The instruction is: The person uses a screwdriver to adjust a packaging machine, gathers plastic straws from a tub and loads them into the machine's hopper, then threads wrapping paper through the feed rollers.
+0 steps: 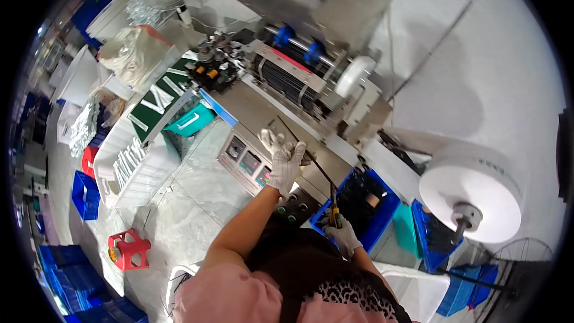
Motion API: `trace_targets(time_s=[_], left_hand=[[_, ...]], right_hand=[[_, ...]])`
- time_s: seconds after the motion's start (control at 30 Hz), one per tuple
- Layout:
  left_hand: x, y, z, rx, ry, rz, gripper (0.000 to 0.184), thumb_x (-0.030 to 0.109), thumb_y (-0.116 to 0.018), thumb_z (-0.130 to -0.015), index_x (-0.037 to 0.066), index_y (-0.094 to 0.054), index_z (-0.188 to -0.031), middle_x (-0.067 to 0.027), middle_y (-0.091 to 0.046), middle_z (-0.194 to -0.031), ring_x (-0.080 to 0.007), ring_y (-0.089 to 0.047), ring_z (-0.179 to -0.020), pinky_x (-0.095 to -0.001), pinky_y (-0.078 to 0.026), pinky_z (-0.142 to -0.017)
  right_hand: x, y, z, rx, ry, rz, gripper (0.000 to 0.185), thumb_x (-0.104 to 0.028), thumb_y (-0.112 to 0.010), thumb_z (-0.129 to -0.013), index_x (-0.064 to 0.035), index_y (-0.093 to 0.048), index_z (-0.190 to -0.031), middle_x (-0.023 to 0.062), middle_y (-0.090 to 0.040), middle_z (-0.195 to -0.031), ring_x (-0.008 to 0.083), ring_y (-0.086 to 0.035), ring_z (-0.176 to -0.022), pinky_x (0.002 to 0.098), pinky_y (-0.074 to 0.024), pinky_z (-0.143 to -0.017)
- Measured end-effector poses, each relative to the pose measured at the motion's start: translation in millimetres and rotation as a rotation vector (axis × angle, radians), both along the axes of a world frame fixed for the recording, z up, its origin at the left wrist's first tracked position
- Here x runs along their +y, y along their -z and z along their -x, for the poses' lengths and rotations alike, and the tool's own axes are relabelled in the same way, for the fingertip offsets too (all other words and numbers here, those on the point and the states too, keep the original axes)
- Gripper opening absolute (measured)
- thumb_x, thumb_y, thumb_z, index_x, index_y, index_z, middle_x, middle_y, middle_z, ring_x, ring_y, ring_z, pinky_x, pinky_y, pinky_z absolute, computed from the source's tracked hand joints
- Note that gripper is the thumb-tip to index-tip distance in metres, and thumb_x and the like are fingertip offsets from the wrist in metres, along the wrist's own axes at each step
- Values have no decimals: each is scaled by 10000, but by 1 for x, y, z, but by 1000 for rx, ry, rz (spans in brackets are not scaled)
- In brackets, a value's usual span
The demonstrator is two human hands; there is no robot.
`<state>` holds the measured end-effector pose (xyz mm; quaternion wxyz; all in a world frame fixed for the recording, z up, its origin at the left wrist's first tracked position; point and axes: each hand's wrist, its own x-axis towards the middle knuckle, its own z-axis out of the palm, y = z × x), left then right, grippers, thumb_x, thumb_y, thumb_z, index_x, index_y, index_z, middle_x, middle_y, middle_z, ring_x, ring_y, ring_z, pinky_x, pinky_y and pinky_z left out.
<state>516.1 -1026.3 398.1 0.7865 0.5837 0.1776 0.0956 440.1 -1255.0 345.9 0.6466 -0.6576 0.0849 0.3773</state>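
Observation:
My left hand [283,158], in a white glove, is over the metal worktop [254,107] with its fingers apart, beside a long thin black strip [311,157]. Whether a finger touches the strip is too small to tell. Gloved as well, my right hand [342,233] is wrapped round a tool with yellow and black handles [336,216], near the blue bin [382,224] of black parts. The strip's lower end meets the tool's tip. Behind the worktop stands a machine [293,72] with black strips and blue rollers.
A control panel [242,160] lies at the worktop's near edge. To the right is a large white reel [469,194]. White tubs [140,173], a teal basket [190,121] and a red stool [128,250] stand on the left.

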Motion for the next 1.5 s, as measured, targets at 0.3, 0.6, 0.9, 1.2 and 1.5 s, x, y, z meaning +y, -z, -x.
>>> trace_targets(time_s=[0.3,0.6,0.9,1.2,1.5], left_hand=[[160,19,3,-163,-471,179,399,53,-496,-893,78,-366,-1270,-88,-631,-883,-152,-625,-773,-243,-516,-652],[157,-50,32,-220,-228,319,322,-12,-482,-875,45,-465,-1192,-73,-610,-866,-136,-598,-812,-238,-507,-713],[108,-110,77,-333,35,281,348,-13,-481,-871,69,-413,-1202,-109,-594,-973,-173,-619,-825,-268,-513,-709],[116,-147,91,-404,-48,-20,273,5,-547,-855,5,-525,-1128,-83,-619,-938,-133,-605,-856,-245,-502,-749],[174,-194,-5,-789,-317,78,139,52,-562,-858,14,-505,-980,-113,-615,-887,-201,-641,-786,-255,-530,-590]], right_hand=[[85,57,-78,-480,-292,858,506,-184,-530,-777,-128,-399,-1263,239,-559,-1014,431,-564,-902,504,-454,-744],[159,23,-121,-1184,-379,802,517,-277,-564,-802,-92,-406,-1258,187,-526,-1015,331,-529,-925,414,-422,-800],[163,-151,-23,-1055,-435,414,272,-201,-464,-891,-57,-547,-1107,93,-604,-675,234,-586,-581,342,-454,-526],[125,-171,34,-829,-154,274,292,-139,-547,-856,-43,-562,-1131,85,-636,-701,125,-599,-570,248,-478,-532],[195,-218,-31,-1044,31,439,236,-223,-549,-854,-113,-610,-1054,27,-608,-627,159,-595,-563,272,-457,-518]])
